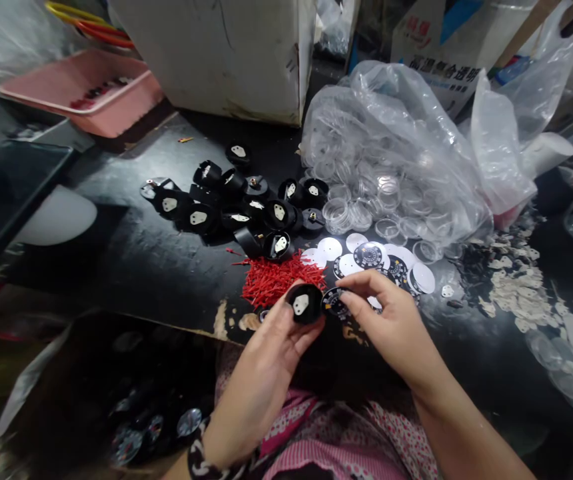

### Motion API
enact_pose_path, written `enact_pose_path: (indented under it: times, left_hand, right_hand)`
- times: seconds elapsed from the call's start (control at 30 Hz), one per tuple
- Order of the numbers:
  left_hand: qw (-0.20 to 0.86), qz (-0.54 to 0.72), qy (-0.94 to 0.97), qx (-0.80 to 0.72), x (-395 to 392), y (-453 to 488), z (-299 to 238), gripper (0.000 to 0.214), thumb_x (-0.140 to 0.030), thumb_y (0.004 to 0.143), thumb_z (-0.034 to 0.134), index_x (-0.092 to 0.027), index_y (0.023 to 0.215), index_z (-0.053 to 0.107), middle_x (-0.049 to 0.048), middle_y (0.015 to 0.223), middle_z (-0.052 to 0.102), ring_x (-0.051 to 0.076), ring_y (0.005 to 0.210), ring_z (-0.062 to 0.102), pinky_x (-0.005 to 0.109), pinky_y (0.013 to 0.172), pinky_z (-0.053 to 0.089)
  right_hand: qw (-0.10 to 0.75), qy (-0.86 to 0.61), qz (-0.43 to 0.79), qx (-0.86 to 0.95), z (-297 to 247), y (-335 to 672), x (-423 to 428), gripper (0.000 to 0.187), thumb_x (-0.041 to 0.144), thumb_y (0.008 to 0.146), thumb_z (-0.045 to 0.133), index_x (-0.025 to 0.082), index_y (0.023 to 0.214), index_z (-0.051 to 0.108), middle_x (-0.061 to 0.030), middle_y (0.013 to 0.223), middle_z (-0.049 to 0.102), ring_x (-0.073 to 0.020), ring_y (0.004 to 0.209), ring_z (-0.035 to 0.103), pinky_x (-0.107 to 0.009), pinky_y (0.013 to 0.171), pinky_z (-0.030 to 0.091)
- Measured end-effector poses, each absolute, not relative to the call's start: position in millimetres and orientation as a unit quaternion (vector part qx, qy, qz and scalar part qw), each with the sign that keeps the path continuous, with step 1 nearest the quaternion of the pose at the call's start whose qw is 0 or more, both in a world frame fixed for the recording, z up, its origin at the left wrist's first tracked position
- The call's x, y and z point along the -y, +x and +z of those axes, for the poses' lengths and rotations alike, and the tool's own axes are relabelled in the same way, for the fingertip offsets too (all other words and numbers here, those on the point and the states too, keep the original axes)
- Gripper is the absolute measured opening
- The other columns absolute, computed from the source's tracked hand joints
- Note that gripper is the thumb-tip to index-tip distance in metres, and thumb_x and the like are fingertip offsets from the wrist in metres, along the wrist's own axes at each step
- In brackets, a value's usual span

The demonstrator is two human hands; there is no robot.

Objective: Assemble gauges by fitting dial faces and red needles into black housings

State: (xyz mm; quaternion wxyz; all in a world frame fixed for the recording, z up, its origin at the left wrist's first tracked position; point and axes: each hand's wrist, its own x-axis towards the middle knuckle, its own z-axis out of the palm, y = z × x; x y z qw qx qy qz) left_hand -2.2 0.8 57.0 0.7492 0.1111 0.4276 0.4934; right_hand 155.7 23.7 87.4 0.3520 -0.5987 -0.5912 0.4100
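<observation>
My left hand (281, 333) is closed around a round black gauge housing (294, 312), its open face up and a pale plate with small holes inside. Pinched between thumb and fingers of my right hand (381, 310) is a black printed dial disc (335, 302), right beside the housing's rim. Just beyond my hands lies a heap of red pointers (279, 277). To its right, more dial discs (369, 255) are spread, some white side up. Several other black housings (201, 217) sit in a cluster behind the pointers.
A plastic bag (391, 120) spills clear round covers (346, 213) at the back right. Small pale plates (514, 293) are scattered at right. A large box (216, 60) stands behind, with a pink bin (91, 87) to its left. Finished-looking gauges (189, 421) lie below the table edge.
</observation>
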Motion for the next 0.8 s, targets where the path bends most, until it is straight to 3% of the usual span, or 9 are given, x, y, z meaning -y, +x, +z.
enact_pose_path:
  times: [0.2,0.33,0.47,0.67,0.8]
  left_hand:
    - [0.733,0.468,0.154,-0.468,10.6,7.0,50.5,0.036,-0.042,0.082,0.071,-0.034,0.118,0.070,-0.0012,0.132,0.065,0.023,0.126,0.057,0.034,0.109,0.043]
    - [0.708,0.461,0.235,-0.481,12.7,2.4,40.6,0.036,-0.040,0.086,0.066,-0.037,0.123,0.067,-0.0033,0.139,0.060,0.023,0.136,0.047,0.035,0.117,0.032]
    - [0.712,0.436,0.286,-0.471,12.4,0.2,39.4,0.040,-0.035,0.084,0.069,-0.034,0.124,0.065,0.0000,0.138,0.060,0.025,0.132,0.051,0.037,0.113,0.038]
    - [0.680,0.403,0.335,-0.513,15.6,-9.1,42.0,0.031,-0.028,0.080,0.072,-0.029,0.111,0.071,0.0037,0.121,0.070,0.026,0.118,0.062,0.036,0.104,0.048]
    - [0.676,0.428,0.276,-0.533,16.8,-25.3,40.7,0.034,-0.030,0.079,0.073,-0.027,0.112,0.070,0.0048,0.118,0.071,0.027,0.115,0.064,0.040,0.106,0.045]
  right_hand:
    - [0.376,-0.616,0.347,0.599,86.7,137.9,-21.0,0.004,0.023,0.089,0.058,0.022,0.086,0.056,0.0009,0.080,0.065,-0.0142,0.072,0.062,-0.027,0.068,0.048]
    - [0.316,-0.630,0.373,0.604,83.6,144.8,-20.7,0.008,0.026,0.088,0.059,0.022,0.085,0.053,0.0025,0.075,0.061,-0.0139,0.068,0.058,-0.027,0.063,0.045]
    - [0.273,-0.632,0.403,0.604,81.8,152.8,-14.8,0.012,0.029,0.085,0.064,0.023,0.089,0.054,0.0019,0.080,0.061,-0.0137,0.069,0.055,-0.026,0.061,0.043]
    - [0.262,-0.575,0.456,0.627,84.5,154.9,-2.9,0.019,0.017,0.088,0.053,0.023,0.105,0.058,0.0007,0.089,0.065,-0.0133,0.074,0.060,-0.026,0.067,0.047]
    - [0.203,-0.574,0.377,0.698,86.3,152.7,-22.3,0.011,0.020,0.090,0.054,0.021,0.095,0.064,-0.0015,0.091,0.070,-0.0168,0.082,0.062,-0.030,0.074,0.044]
